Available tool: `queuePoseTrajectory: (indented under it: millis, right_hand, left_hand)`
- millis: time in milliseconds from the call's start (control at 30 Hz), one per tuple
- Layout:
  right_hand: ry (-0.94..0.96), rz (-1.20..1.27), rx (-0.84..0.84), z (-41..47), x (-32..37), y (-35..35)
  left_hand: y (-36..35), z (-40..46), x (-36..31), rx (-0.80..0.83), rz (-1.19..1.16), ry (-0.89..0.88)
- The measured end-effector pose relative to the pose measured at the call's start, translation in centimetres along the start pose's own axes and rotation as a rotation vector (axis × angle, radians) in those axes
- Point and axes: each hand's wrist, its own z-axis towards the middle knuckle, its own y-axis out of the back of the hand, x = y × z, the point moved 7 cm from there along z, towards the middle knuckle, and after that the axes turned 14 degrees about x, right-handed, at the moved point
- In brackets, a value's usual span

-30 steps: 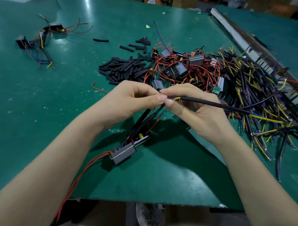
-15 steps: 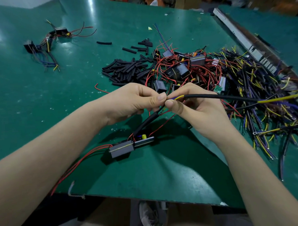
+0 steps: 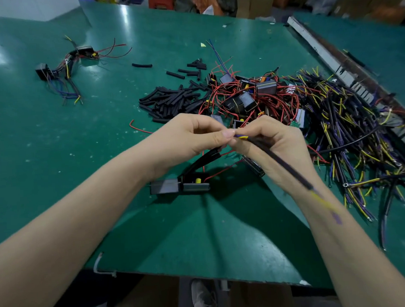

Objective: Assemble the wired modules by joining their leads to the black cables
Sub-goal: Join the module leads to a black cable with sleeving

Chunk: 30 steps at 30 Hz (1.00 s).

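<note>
Hands [image 3: 233, 138] meet mid-frame, pinching the black cable [image 3: 280, 161] and its yellow and blue leads [image 3: 241, 136]; a loose grip could let them slip apart.

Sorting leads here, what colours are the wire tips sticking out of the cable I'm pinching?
Yellow and blue, at the black cable end; head view.

left hand [image 3: 187, 140]: fingers curled, thumb-forefinger pinch | right hand [image 3: 274, 148]: fingers curled, pinching, fingertips touching left's | forearms converge
</note>
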Motion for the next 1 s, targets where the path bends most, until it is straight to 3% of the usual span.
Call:
queuePoseTrajectory:
  millis: [67,233,400,500,600,800,1000]
  right_hand:
    - [0.016,-0.071,-0.01,0.0,0.1,0.2]
    - [-0.144,0.034,0.011,-0.1,-1.4,-0.2]
    - [-0.179,0.201,-0.081,-0.1,-1.6,-0.5]
    - [-0.143,0.175,0.001,0.0,-0.8,-0.5]
    - [-0.113,0.116,0.045,0.0,-0.4,-0.6]
    - [-0.028,0.09,-0.021,-0.2,-0.1,-1.0]
    - [-0.101,0.161,-0.024,0.0,-0.7,-0.8]
  left_hand:
    - [-0.1,0.3,0.1,-0.043,-0.017,-0.023]
    - [0.3,0.6,0.7,-0.115,-0.126,-0.089]
    - [-0.4,0.7,0.1,-0.083,-0.044,-0.184]
    - [-0.1,0.6,0.2,-0.071,-0.072,-0.202]
    - [0.1,0.4,0.2,-0.041,-0.104,-0.203]
    - [-0.3,0.2,0.8,0.056,-0.174,-0.152]
    - [-0.5,0.4,1.3,0.109,-0.091,-0.073]
